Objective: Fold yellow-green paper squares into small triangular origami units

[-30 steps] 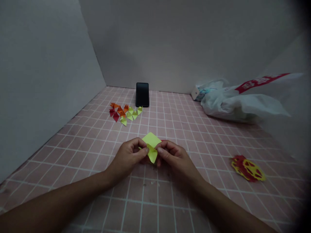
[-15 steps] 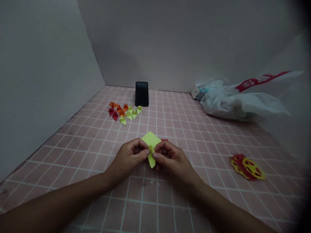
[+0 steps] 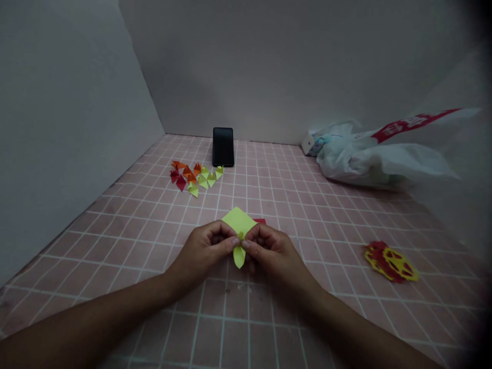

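The left hand (image 3: 205,246) and the right hand (image 3: 273,248) pinch together one small, creased yellow paper (image 3: 239,258), thumbs nearly meeting, at the middle of the counter (image 3: 277,333), which has pink squares and white lines. Just behind is one flat yellow sheet (image 3: 238,219); whether the two are joined, I cannot tell. One red paper edge (image 3: 260,221) shows beside. Farther lie sharp-pointed folded papers: five yellow pieces (image 3: 192,190), four orange pieces (image 3: 187,172), two red pieces (image 3: 181,183), near one smooth black phone (image 3: 223,147). At right are thin pierced cut-outs (image 3: 400,265), red and yellow, and one crumpled plastic bag (image 3: 346,164)
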Demonstrator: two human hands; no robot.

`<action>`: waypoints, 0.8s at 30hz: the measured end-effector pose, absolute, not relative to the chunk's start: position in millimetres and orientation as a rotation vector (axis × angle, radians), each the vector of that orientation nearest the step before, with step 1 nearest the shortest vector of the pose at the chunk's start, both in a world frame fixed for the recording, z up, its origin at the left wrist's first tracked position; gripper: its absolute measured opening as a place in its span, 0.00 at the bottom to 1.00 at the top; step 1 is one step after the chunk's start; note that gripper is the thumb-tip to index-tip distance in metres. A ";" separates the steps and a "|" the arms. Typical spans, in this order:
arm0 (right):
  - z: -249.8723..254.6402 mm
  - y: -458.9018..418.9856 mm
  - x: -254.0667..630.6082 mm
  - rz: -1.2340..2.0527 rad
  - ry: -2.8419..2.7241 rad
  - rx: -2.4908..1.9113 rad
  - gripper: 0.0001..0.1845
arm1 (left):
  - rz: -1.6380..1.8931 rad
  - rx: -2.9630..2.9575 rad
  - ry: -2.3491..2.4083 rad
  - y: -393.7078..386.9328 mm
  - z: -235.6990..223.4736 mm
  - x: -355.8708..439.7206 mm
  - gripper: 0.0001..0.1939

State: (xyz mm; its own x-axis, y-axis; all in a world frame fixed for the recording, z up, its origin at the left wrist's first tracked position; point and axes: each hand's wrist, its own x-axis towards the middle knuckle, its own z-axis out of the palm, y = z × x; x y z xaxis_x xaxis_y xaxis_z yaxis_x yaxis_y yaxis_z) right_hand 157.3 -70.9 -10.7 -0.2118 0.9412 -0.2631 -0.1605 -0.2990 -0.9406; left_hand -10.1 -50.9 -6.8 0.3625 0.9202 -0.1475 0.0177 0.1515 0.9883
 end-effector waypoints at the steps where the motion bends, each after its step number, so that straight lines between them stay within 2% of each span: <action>1: -10.6 -71.1 157.1 1.653 -1.042 -1.173 0.13 | 0.830 1.246 0.997 -51.2 -6.5 -10.2 0.08; 24: -9.1 -72.2 159.9 1.502 -1.290 -1.238 0.11 | 0.778 1.144 0.990 -50.2 -7.0 -10.2 0.09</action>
State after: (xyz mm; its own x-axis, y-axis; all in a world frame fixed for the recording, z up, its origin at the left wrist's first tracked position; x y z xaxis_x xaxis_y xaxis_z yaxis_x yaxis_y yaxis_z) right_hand 159.9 -72.2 -9.1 -0.2165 0.9598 -0.1785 0.0312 -0.1760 -0.9839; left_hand -10.2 -50.2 -7.0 0.3810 0.8956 -0.2297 -0.0113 0.2529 0.9674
